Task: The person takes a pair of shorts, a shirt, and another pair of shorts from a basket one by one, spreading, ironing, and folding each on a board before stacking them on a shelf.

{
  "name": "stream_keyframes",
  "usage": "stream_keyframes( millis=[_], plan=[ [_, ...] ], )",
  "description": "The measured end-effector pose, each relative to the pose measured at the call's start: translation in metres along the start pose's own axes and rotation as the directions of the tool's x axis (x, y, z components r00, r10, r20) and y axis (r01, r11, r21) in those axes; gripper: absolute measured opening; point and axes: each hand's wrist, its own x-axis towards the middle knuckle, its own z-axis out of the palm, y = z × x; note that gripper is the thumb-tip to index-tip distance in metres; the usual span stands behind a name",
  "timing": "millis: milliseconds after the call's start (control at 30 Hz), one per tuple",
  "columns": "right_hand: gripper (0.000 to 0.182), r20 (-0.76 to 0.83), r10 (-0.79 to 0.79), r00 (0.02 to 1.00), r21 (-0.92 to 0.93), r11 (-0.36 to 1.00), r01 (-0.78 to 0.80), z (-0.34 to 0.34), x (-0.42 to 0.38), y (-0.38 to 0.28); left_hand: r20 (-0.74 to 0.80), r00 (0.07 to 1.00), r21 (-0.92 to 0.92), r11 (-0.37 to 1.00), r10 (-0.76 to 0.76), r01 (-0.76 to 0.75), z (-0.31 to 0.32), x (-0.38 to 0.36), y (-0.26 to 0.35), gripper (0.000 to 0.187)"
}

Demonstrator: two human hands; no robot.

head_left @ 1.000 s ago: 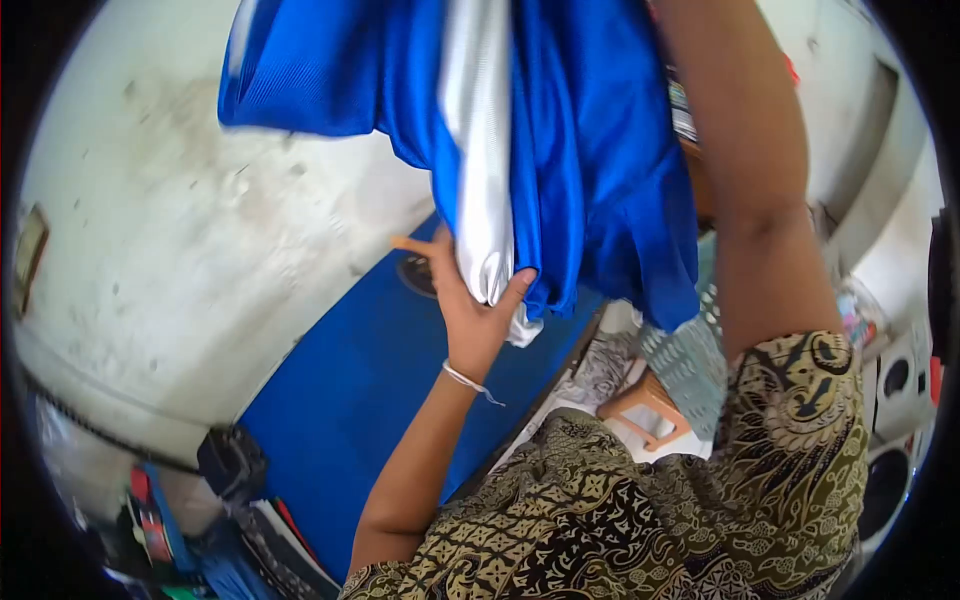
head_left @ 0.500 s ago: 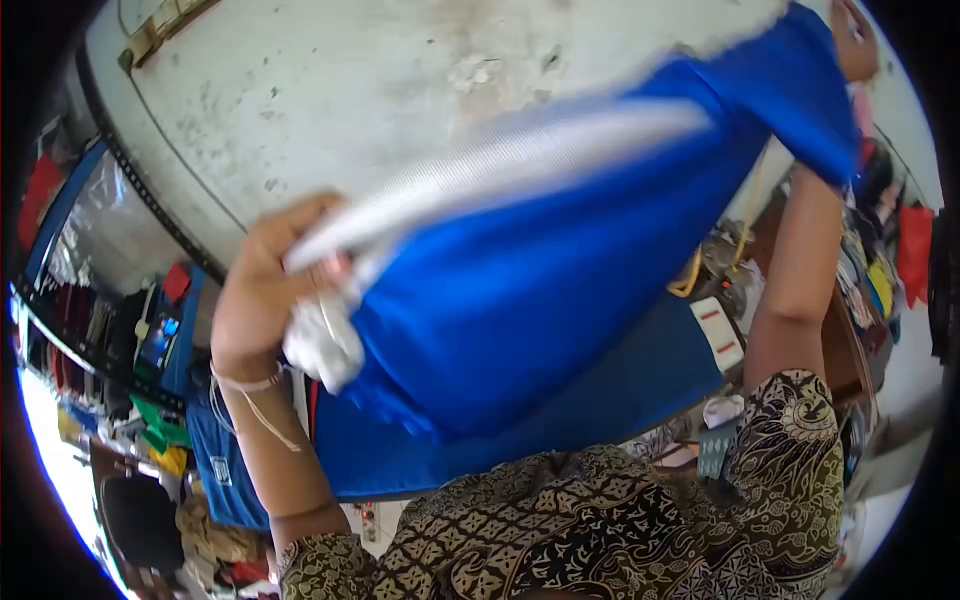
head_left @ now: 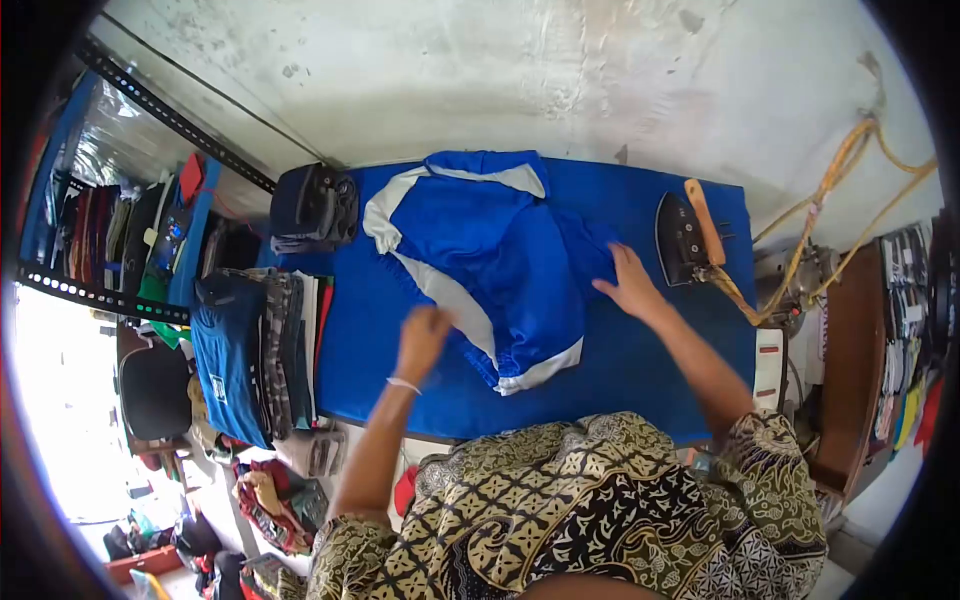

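Note:
A shiny blue garment [head_left: 545,265] with white panels and gathered elastic edges lies loosely spread and creased on the blue-covered table [head_left: 660,370]. My left hand [head_left: 425,338] is over the table at the garment's left, overlapping the edge of a white panel; its fingers look bent and are smeared by motion. At the garment's right edge is my right hand [head_left: 638,288], its thumb and fingers apart and its fingertips right by the blue cloth. Beyond that hand an iron [head_left: 680,240] with a wooden handle rests on the table.
Folded dark clothes [head_left: 315,205] are stacked at the table's back left, with a larger clothes pile [head_left: 255,350] in front. A yellowish cord [head_left: 835,190] runs from the iron up the right side. Shelves of clothes [head_left: 905,300] stand at right; a wall [head_left: 450,90] closes the back.
The garment was held up, stretched between both hands, and now lies on the table. Both hands have come down and my right hand has let go. The view has shifted, showing the iron.

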Motion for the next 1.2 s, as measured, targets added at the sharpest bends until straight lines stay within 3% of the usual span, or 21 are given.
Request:
stream_keyframes(
  millis=[100,133,200,267,300,333,367,400,433,467,533,567,667,733,767,833,900,1000,1067,1133,1200],
  plan=[
    [0.065,-0.139,0.294,0.946,-0.097,0.946,-0.308,0.036,-0.023,0.015,0.274,0.910,0.022,0.948,-0.311,0.317,0.049,-0.043,0.032,0.033],
    [0.063,-0.210,0.433,0.876,-0.091,0.884,-0.459,0.042,-0.028,0.016,0.297,0.905,0.040,0.951,-0.305,0.307,0.065,-0.052,0.038,0.036],
    [0.059,-0.258,0.318,0.912,-0.055,0.938,-0.342,0.068,-0.021,0.038,0.326,0.900,0.057,0.956,-0.289,0.286,0.083,-0.058,0.039,0.038],
    [0.054,-0.328,0.197,0.924,-0.029,0.975,-0.218,0.065,-0.006,0.039,0.421,0.897,0.101,0.990,-0.134,0.101,0.094,-0.056,0.030,0.038],
    [0.049,-0.157,0.429,0.889,0.447,0.834,-0.324,0.043,0.006,0.021,0.425,0.897,0.099,0.992,-0.118,0.084,0.092,-0.050,0.024,0.038],
    [0.043,0.099,0.536,0.838,0.791,0.469,-0.393,0.017,0.014,0.004,0.544,0.837,-0.100,0.986,-0.058,0.133,0.084,-0.039,0.016,0.033],
    [0.038,0.058,0.525,0.849,0.804,0.480,-0.351,-0.012,0.016,-0.012,0.643,0.766,-0.284,0.937,0.026,0.206,0.071,-0.029,0.008,0.028],
    [0.033,0.014,0.513,0.858,0.814,0.492,-0.308,-0.040,0.017,-0.028,0.462,0.853,-0.300,0.948,0.243,-0.107,0.042,-0.019,0.003,0.022],
    [0.029,-0.195,0.492,0.848,0.781,0.601,-0.170,-0.060,0.018,-0.038,0.390,0.911,-0.573,0.809,0.132,0.128,0.005,-0.015,0.009,0.018],
    [0.025,-0.394,0.446,0.804,0.711,0.702,-0.041,-0.081,0.017,-0.044,0.309,0.951,-0.809,0.530,0.018,0.253,-0.032,-0.012,0.015,0.017],
    [0.025,-0.402,0.362,0.841,0.686,0.728,0.014,-0.130,0.014,-0.052,0.186,0.981,-0.950,0.265,0.050,0.167,-0.106,0.004,0.022,0.033],
    [0.027,-0.390,0.384,0.837,0.673,0.739,-0.025,-0.151,0.012,-0.063,0.066,0.997,-0.971,0.229,-0.049,0.076,-0.133,0.002,0.031,0.035],
    [0.033,-0.420,0.373,0.827,0.608,0.793,-0.049,-0.169,0.021,-0.076,0.044,0.993,-0.899,0.438,0.108,-0.008,-0.188,0.005,0.056,0.029],
    [0.039,-0.523,0.337,0.783,0.132,0.939,-0.316,-0.140,0.032,-0.047,0.091,0.994,-0.873,0.485,0.053,0.054,-0.192,0.009,0.050,0.031],
    [0.046,-0.532,0.286,0.797,0.020,0.945,-0.326,-0.116,0.033,-0.023,0.155,0.988,-0.791,0.601,0.020,0.112,-0.189,0.009,0.040,0.033],
    [0.051,-0.405,0.375,0.834,0.023,0.916,-0.401,-0.066,0.020,0.007,0.203,0.979,-0.671,0.723,-0.033,0.164,-0.170,0.008,0.018,0.041],
    [0.055,-0.235,0.490,0.839,0.034,0.867,-0.497,-0.022,-0.009,0.000,0.188,0.982,-0.719,0.676,-0.033,0.160,-0.146,0.000,-0.006,0.040],
    [0.057,-0.203,0.514,0.833,0.046,0.855,-0.516,0.041,-0.050,0.011,0.234,0.969,-0.675,0.705,-0.076,0.218,-0.134,-0.024,-0.008,0.044],
    [0.057,-0.255,0.554,0.793,-0.105,0.799,-0.592,0.069,-0.065,0.004,0.292,0.954,-0.625,0.742,-0.065,0.242,-0.136,-0.039,-0.006,0.049],
    [0.042,-0.356,0.525,0.773,-0.064,0.812,-0.581,0.084,-0.071,-0.003,0.312,0.950,-0.600,0.771,-0.022,0.214,-0.140,-0.046,-0.007,0.050],
    [0.030,-0.285,0.359,0.889,-0.163,0.896,-0.414,0.089,-0.067,-0.005,0.330,0.944,-0.574,0.798,0.024,0.181,-0.151,-0.052,-0.005,0.052]
  ],
)
